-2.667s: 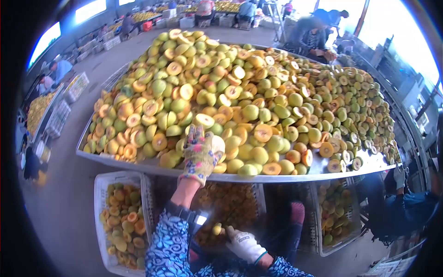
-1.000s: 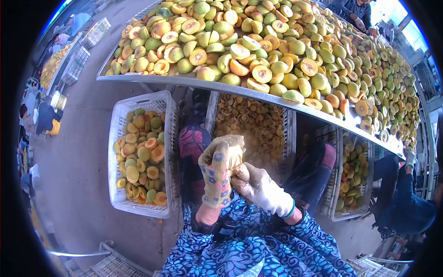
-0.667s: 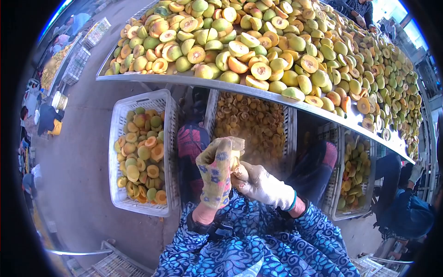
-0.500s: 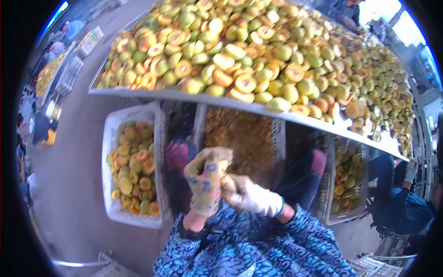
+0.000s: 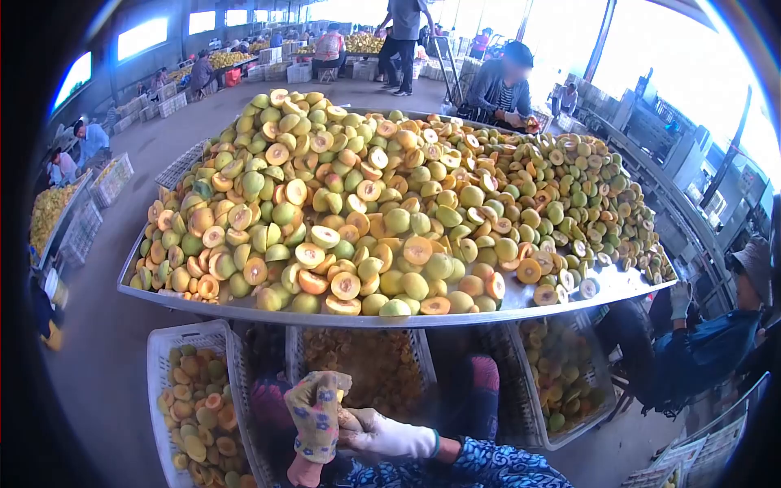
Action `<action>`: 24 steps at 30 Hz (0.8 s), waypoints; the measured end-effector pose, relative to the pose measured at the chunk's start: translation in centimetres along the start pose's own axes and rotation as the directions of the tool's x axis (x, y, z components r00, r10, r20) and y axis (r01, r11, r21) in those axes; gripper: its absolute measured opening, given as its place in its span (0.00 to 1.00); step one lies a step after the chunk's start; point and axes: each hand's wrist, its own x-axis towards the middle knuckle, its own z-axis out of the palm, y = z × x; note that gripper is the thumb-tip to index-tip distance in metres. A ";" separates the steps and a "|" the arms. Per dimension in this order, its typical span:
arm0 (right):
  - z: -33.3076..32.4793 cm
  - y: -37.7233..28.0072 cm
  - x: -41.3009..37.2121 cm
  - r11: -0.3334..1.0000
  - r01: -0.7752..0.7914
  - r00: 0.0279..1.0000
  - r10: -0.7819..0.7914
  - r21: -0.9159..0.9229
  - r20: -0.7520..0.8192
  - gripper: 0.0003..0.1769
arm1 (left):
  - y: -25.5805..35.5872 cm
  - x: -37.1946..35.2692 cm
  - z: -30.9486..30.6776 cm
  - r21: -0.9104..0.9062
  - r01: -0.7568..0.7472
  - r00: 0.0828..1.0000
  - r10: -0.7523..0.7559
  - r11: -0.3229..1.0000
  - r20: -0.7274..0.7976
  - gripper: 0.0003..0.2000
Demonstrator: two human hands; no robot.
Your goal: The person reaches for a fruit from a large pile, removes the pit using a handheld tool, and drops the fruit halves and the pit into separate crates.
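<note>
My left hand (image 5: pixel 316 416), in a flower-patterned glove, is closed around a small yellow piece of fruit (image 5: pixel 340 396), probably a peach half, mostly hidden by the fingers. Pressed against it from the right is my right hand (image 5: pixel 394 437) in a white glove, its fingers curled and their tips brownish. What the right fingers grip is hidden. Both hands are in front of my body, over the near end of a crate (image 5: pixel 427 370) holding small fruit pieces. Beyond them, a metal-edged table (image 5: pixel 390 320) carries a large heap of halved, green-yellow peach-like fruit (image 5: pixel 358 220).
A white crate of fruit halves (image 5: pixel 154 390) stands at left, another crate (image 5: pixel 569 439) at right. A co-worker (image 5: pixel 712 342) sits at right; another person (image 5: pixel 500 89) works across the table. Farther back are other people, fruit tables and stacked crates.
The view has tilted up, bringing the whole fruit heap and the hall behind into sight. My hands appear lower and farther left, still together.
</note>
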 end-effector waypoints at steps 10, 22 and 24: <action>-1.2 -0.6 -0.1 0.987 -0.138 0.987 0.144 -0.079 0.070 0.15 | -0.6 -0.6 0.0 -0.201 0.371 0.927 -0.373 0.906 0.029 0.16; -0.8 -3.3 -1.3 0.510 -0.582 0.812 0.397 0.633 0.427 0.11 | 0.6 2.2 -1.1 -0.215 0.043 0.910 0.051 0.976 0.413 0.19; -0.8 -3.2 -1.2 0.402 -0.532 0.836 0.390 0.745 0.386 0.13 | 1.1 2.3 -0.1 -0.267 0.141 0.941 -0.046 0.953 0.334 0.29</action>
